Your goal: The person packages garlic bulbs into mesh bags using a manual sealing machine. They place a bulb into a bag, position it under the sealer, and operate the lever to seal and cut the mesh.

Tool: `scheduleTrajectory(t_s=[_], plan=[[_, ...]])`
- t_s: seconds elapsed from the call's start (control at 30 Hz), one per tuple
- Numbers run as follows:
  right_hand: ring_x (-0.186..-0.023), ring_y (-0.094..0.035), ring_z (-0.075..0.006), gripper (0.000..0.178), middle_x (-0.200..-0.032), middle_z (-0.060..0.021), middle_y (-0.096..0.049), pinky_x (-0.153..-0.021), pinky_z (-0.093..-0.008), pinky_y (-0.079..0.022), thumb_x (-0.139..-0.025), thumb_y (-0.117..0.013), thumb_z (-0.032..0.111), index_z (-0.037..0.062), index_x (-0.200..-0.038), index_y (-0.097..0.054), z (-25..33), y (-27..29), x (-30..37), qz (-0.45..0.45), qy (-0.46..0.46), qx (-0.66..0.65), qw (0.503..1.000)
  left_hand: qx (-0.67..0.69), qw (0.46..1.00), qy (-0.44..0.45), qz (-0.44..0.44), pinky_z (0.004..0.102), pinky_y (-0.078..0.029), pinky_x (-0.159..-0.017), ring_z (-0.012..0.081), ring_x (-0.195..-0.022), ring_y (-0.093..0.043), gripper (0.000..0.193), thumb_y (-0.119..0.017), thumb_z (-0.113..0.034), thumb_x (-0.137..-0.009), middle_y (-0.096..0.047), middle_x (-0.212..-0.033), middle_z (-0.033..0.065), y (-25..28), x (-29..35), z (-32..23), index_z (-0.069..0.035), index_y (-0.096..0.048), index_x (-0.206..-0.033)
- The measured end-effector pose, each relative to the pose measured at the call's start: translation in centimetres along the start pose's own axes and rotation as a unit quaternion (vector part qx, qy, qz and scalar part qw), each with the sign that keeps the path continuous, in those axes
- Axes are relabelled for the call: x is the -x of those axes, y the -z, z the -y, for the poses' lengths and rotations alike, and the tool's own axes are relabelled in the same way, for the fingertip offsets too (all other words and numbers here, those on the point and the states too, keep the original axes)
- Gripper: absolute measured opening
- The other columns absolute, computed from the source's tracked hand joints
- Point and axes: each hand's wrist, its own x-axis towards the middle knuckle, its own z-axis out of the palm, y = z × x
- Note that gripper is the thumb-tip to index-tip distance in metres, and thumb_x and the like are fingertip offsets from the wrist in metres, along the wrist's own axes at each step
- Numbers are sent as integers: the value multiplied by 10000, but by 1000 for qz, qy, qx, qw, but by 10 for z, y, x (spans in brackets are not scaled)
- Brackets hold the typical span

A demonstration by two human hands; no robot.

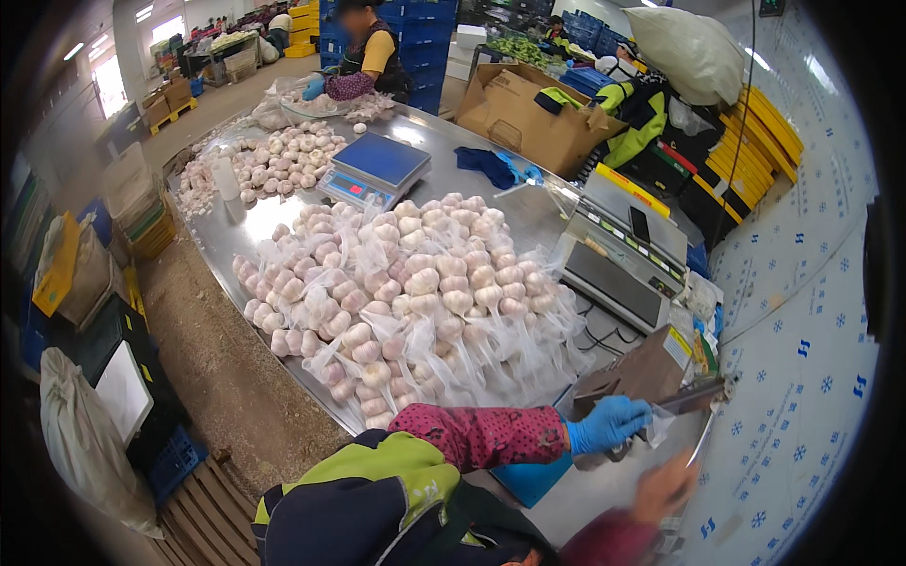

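Observation:
My left hand (609, 424), in a blue glove with a pink patterned sleeve, reaches right at the near end of the steel table (226, 236). Its fingers pinch what looks like the edge of a small clear bag (661, 426), beside a brown box-shaped device (642, 373) and a dark bar (696, 394). My right hand (665, 486) is lower and blurred, ungloved, with a dark red sleeve; whether it holds anything is unclear. A big heap of clear bags filled with garlic bulbs (415, 292) lies just left of my hands.
A blue-topped scale (376, 168), loose garlic (283, 160) and a blue cloth (491, 165) lie farther along the table. A grey sealing machine (623, 264) sits on the right. A gloved co-worker (368, 57) works at the far end. An open cardboard box (528, 108), yellow crates (755, 141) and sacks (85, 443) stand around.

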Motion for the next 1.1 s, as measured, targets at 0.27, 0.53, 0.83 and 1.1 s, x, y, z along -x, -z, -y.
scheduleTrajectory(t_s=[0.27, 0.53, 0.83, 1.1], plan=[[-702, -509, -204, 277, -868, -112, -577, -737, -392, -449, -930, -549, 306, 44, -841, -543, -98, 134, 105, -190, 276, 396, 855, -56, 997, -50, -3, 401, -429, -626, 319, -684, -544, 91, -575, -179, -887, -565, -717, 117, -6, 1, 2, -88, -577, -892], [-626, -476, -108, 402, -774, -32, -508, -562, -248, -400, -970, -511, 199, 43, -1324, -402, -95, 35, -22, -369, 493, 599, 511, -196, 955, -202, 98, 405, -388, -789, 302, -793, -518, 65, -613, -127, -779, -548, -807, 106, -14, 1, -47, -117, -617, -844], [-696, -537, -148, 283, -839, -81, -560, -667, -278, -471, -974, -473, 245, -20, -1006, -569, -89, 25, 76, -435, 539, 660, 291, -211, 929, -271, 140, 449, -368, -993, 283, -1039, -534, 160, -616, -120, -753, -589, -1057, 78, -28, 47, -69, -154, -661, -903], [-828, -597, -245, 333, -974, -153, -623, -813, -450, -481, -933, -551, 361, 37, -1009, -576, -216, 0, 184, -566, 630, 526, -75, -657, 737, -15, -158, 400, -448, -851, 310, -1020, -558, 373, -641, -45, -673, -623, -1099, 65, 272, 115, -28, -172, -679, -1022]])
